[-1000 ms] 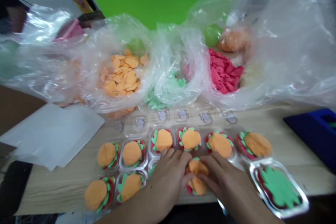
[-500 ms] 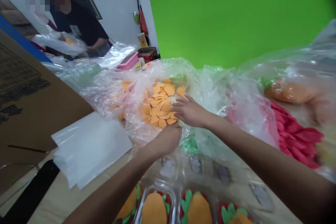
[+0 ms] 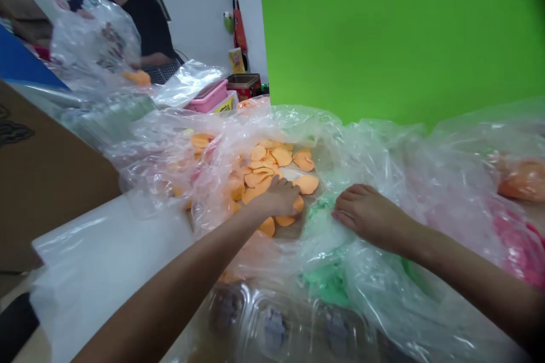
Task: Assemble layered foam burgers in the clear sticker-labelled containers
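My left hand (image 3: 281,197) is over a pile of flat orange felt-like pieces (image 3: 259,173) on a clear plastic bag. Its fingers are bent down, with the edge of an orange piece showing beneath them. To its right, my right hand (image 3: 369,216) has its fingers curled together on a crumpled clear plastic bag (image 3: 361,153); its fingertips are partly hidden. Green pieces (image 3: 327,281) show through the plastic between and below the hands. Nearer me lies a clear moulded tray (image 3: 251,323) with grey items in its compartments.
White plastic sheets (image 3: 106,266) lie at the left beside a cardboard box (image 3: 51,181). Pink pieces (image 3: 517,244) are bagged at the right. A pink bin (image 3: 208,96) stands at the back, near a co-worker (image 3: 149,28) handling a plastic bag. A green panel (image 3: 395,28) rises behind.
My right hand has moved right, off the orange pieces onto the plastic. My left hand has moved forward onto the pile, and some pieces lie further right. The view has tilted up.
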Motion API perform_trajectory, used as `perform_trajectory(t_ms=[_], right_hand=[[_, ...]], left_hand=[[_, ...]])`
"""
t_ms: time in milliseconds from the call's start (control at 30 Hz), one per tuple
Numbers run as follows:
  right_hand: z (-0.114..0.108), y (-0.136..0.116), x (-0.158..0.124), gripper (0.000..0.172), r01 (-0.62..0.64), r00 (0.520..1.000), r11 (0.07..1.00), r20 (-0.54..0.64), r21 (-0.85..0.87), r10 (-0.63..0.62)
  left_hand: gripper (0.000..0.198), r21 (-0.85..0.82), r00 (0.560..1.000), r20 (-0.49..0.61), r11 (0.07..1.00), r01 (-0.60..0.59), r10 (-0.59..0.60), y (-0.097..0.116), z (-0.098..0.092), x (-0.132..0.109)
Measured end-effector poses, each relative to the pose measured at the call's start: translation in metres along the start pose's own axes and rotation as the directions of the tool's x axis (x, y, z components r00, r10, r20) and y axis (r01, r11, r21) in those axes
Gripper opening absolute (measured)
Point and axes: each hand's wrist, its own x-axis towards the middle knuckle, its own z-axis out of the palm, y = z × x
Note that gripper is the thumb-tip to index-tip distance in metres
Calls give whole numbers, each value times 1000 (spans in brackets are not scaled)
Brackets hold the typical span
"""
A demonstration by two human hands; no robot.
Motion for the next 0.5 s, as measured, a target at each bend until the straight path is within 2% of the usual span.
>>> perform_trajectory(t_ms=[100, 200, 300, 433, 500], right_hand=[[2, 2, 2, 32, -16, 1000, 1000, 6, 17, 16], [4, 5, 2, 32, -29, 999, 999, 22, 30, 28], [4, 7, 3, 30, -54, 998, 998, 45, 36, 52], [-5, 6, 19, 29, -129, 987, 992, 98, 12, 127], [-10, 4, 38, 25, -178, 976, 984, 123, -8, 178]], left_hand=[[35, -90, 999, 8, 995, 37, -36, -12, -7, 5], [34, -207, 999, 27, 978, 39, -34, -23, -12, 6], [28, -302, 1000, 23, 953, 3, 4, -20, -10, 5], [16, -473, 994, -94, 881, 4, -55, -11, -10, -5], [23, -584, 980, -155, 811, 9, -123, -9, -18, -16]])
